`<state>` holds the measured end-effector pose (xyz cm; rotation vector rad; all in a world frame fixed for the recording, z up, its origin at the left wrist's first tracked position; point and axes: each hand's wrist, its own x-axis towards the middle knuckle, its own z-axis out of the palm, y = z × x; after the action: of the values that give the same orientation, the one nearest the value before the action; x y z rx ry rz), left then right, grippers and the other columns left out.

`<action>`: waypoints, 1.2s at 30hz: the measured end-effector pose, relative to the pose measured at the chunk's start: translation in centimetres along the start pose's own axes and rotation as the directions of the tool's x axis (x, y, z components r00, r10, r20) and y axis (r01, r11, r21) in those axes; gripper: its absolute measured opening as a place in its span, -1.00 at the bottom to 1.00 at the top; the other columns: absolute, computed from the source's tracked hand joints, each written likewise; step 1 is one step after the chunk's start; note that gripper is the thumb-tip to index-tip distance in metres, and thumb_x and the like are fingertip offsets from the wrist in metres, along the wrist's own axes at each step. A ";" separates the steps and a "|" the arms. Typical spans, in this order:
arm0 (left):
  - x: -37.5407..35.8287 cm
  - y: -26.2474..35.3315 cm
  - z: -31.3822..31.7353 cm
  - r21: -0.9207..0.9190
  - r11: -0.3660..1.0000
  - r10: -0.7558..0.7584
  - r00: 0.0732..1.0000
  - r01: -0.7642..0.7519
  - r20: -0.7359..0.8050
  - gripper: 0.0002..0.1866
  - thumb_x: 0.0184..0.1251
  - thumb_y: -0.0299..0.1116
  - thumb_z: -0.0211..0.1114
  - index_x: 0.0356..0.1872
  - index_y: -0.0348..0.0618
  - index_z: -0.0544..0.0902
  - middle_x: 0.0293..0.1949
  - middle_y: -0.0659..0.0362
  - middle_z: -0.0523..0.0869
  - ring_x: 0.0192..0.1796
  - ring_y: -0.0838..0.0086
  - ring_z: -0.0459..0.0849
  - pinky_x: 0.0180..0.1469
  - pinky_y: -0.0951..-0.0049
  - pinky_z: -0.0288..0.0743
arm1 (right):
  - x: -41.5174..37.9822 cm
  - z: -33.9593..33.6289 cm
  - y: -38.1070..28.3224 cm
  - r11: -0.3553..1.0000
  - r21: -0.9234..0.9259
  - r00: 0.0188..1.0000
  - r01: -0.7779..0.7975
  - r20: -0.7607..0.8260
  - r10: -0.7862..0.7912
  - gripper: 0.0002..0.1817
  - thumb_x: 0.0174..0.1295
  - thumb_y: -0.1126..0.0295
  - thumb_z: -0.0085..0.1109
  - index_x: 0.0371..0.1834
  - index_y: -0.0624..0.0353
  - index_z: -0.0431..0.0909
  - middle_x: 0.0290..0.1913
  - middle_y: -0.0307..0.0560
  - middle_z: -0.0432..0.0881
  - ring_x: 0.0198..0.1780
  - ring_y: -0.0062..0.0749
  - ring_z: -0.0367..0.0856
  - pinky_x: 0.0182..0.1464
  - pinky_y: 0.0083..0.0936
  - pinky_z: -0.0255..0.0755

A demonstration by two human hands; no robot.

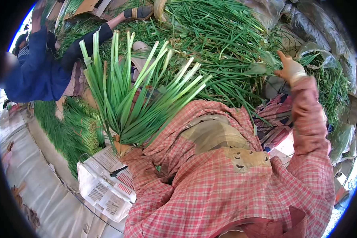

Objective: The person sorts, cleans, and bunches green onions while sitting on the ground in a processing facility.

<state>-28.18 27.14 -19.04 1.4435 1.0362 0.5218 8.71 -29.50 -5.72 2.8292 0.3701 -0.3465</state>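
Note:
My left hand (118, 145) is closed around the leafy lower end of a bunch of garlic chives (125, 107), held upright over my lap. Its long green leaves fan out, and their pale stem ends point up and away. My right hand (290, 68), which looks gloved in a pale covering, reaches out to the right with fingers apart. It is beside a large heap of loose garlic chives (222, 43); the leaves near its fingertips are blurred, and I see nothing gripped.
A co-worker in a dark blue top (39, 75) sits at the left. More chives (75, 131) lie in a pile below that person. A white printed crate (107, 186) stands by my left arm. Clear plastic sheeting (317, 23) lines the right, and pale sheeting (39, 178) covers the left ground.

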 end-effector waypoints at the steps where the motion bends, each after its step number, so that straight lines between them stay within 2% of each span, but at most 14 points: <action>1: 0.0 0.0 0.0 -0.005 1.000 -0.002 1.000 0.002 0.004 -0.65 0.24 -0.20 0.06 -0.08 -0.27 0.46 -0.17 -0.01 0.62 -0.20 0.25 0.62 -0.18 0.29 0.55 | 0.1 -0.1 -1.5 0.980 0.198 0.993 0.023 -0.121 0.001 -0.56 0.09 0.25 0.13 0.08 -0.03 0.38 -0.07 0.06 0.51 -0.14 -0.18 0.54 -0.10 -0.35 0.43; 2: 0.0 -0.1 -0.2 -0.004 1.000 -0.007 1.000 0.007 0.001 -0.65 0.24 -0.20 0.06 -0.08 -0.27 0.46 -0.17 -0.01 0.62 -0.20 0.25 0.62 -0.18 0.29 0.55 | 0.3 -0.8 -3.7 0.920 0.383 0.971 0.079 -0.238 0.016 -0.59 0.07 0.26 0.14 0.05 -0.05 0.42 -0.03 0.07 0.49 -0.02 -0.12 0.51 -0.01 -0.31 0.40; 4: 0.0 -0.4 -0.5 -0.004 1.000 -0.008 1.000 0.008 -0.002 -0.65 0.24 -0.21 0.07 -0.08 -0.27 0.46 -0.17 -0.01 0.62 -0.20 0.26 0.62 -0.18 0.30 0.55 | -0.4 -4.2 -9.3 0.742 0.570 0.913 0.353 -0.383 -0.140 -0.66 0.03 0.24 0.18 -0.09 0.02 0.51 -0.10 -0.05 0.53 -0.11 -0.18 0.54 -0.05 -0.32 0.40; 6: -0.1 -0.4 -0.6 -0.007 1.000 -0.008 1.000 0.008 0.007 -0.65 0.24 -0.21 0.07 -0.09 -0.27 0.47 -0.17 0.00 0.62 -0.20 0.26 0.62 -0.18 0.30 0.55 | 1.2 -3.5 -13.3 0.565 0.568 0.800 0.599 -0.460 -0.385 -0.70 0.00 0.27 0.23 -0.16 0.00 0.54 -0.16 -0.18 0.56 -0.09 -0.21 0.48 -0.02 -0.37 0.35; 10: -0.4 -0.6 -1.2 -0.079 0.996 -0.032 0.999 0.034 0.026 -0.65 0.24 -0.21 0.07 -0.09 -0.27 0.47 -0.18 0.00 0.62 -0.20 0.27 0.62 -0.18 0.32 0.55 | 1.6 -2.7 -19.7 0.474 0.438 0.645 0.764 -0.552 -0.529 -0.78 -0.12 0.18 0.24 -0.34 -0.15 0.60 -0.25 -0.32 0.59 -0.06 -0.30 0.44 -0.03 -0.29 0.27; 12: -0.5 -0.8 -1.6 -0.112 0.992 -0.047 0.998 0.051 0.041 -0.65 0.24 -0.21 0.07 -0.09 -0.27 0.47 -0.18 0.00 0.62 -0.20 0.27 0.62 -0.17 0.32 0.55 | 2.0 -1.0 -21.5 0.233 0.544 0.549 0.806 -0.539 -0.639 -0.80 -0.17 0.27 0.28 -0.39 -0.10 0.59 -0.34 -0.28 0.59 -0.16 -0.26 0.49 -0.09 -0.28 0.30; 14: -0.5 -0.7 -1.9 -0.161 0.985 -0.056 0.996 0.066 0.064 -0.66 0.24 -0.21 0.08 -0.09 -0.27 0.47 -0.18 0.00 0.62 -0.20 0.28 0.62 -0.17 0.33 0.55 | 1.6 -0.1 -22.5 0.131 0.678 0.553 0.723 -0.455 -0.698 -0.81 -0.18 0.32 0.29 -0.42 -0.05 0.58 -0.38 -0.21 0.59 -0.22 -0.21 0.51 -0.16 -0.31 0.34; 16: -0.6 -0.7 -2.1 -0.263 0.960 -0.070 0.992 0.095 0.103 -0.66 0.24 -0.21 0.08 -0.10 -0.26 0.47 -0.18 0.00 0.62 -0.20 0.28 0.62 -0.17 0.33 0.54 | 0.8 0.0 -22.2 -0.011 0.742 0.552 0.670 -0.508 -0.662 -0.83 -0.11 0.39 0.29 -0.42 0.12 0.56 -0.42 -0.16 0.55 -0.29 -0.24 0.49 -0.23 -0.39 0.35; 18: -0.3 -0.4 -2.4 -0.432 0.885 -0.096 0.977 0.172 0.192 -0.66 0.24 -0.21 0.08 -0.10 -0.26 0.47 -0.18 0.01 0.62 -0.20 0.29 0.62 -0.17 0.34 0.54 | 0.0 0.5 -21.9 -0.139 0.904 0.665 0.405 -0.396 -0.634 -0.85 -0.12 0.44 0.29 -0.45 0.16 0.55 -0.43 -0.15 0.53 -0.30 -0.27 0.48 -0.19 -0.41 0.35; 21: 0.2 0.8 -2.1 -0.518 0.825 -0.099 0.960 0.226 0.263 -0.66 0.24 -0.21 0.08 -0.10 -0.26 0.47 -0.18 0.01 0.62 -0.20 0.29 0.62 -0.17 0.35 0.54 | -0.1 0.0 -21.6 -0.025 0.865 0.669 0.502 -0.406 -0.623 -0.88 -0.10 0.47 0.27 -0.47 0.18 0.54 -0.45 -0.16 0.51 -0.35 -0.35 0.47 -0.21 -0.49 0.35; 25: 0.2 -0.4 -1.6 -0.125 0.992 -0.013 0.995 0.025 0.100 -0.70 0.21 -0.28 0.12 -0.11 -0.26 0.46 -0.22 0.06 0.63 -0.22 0.34 0.62 -0.19 0.40 0.54 | 0.5 -0.3 -21.8 -0.042 0.987 0.804 0.155 -0.150 -0.575 -0.81 -0.03 0.36 0.26 -0.33 0.14 0.57 -0.40 -0.13 0.58 -0.32 -0.43 0.54 -0.24 -0.53 0.39; 29: 0.3 0.3 -0.7 0.104 0.993 0.057 0.998 -0.060 0.028 -0.74 0.22 -0.31 0.10 -0.14 -0.25 0.46 -0.24 0.08 0.62 -0.24 0.36 0.61 -0.22 0.42 0.52 | 1.0 -0.1 -20.2 -0.090 0.993 0.556 -0.081 -0.030 -0.830 -0.74 0.04 0.30 0.26 -0.26 0.21 0.57 -0.35 -0.21 0.60 -0.29 -0.59 0.51 -0.23 -0.59 0.40; 32: 0.1 1.0 -0.2 0.182 0.980 0.077 0.997 -0.076 0.006 -0.76 0.23 -0.33 0.08 -0.15 -0.24 0.46 -0.25 0.09 0.61 -0.26 0.38 0.59 -0.23 0.43 0.51 | 0.1 -1.0 -18.6 -0.217 0.933 0.409 -0.286 -0.086 -0.908 -0.55 0.00 0.46 0.29 0.00 0.22 0.43 -0.27 -0.12 0.59 -0.27 -0.54 0.51 -0.23 -0.70 0.39; 36: -0.4 1.2 0.1 0.257 0.962 0.096 0.995 -0.093 0.002 -0.80 0.23 -0.36 0.06 -0.18 -0.23 0.46 -0.27 0.11 0.59 -0.28 0.40 0.58 -0.25 0.45 0.50 | -2.2 -3.3 -17.8 -0.286 0.899 0.486 -0.332 -0.097 -0.868 -0.48 -0.01 0.53 0.26 0.08 0.23 0.37 -0.24 -0.14 0.58 -0.26 -0.58 0.51 -0.20 -0.68 0.40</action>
<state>-27.91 26.94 -17.80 1.7279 1.0765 0.4764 2.35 -12.39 -6.10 2.6399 1.2655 -3.4906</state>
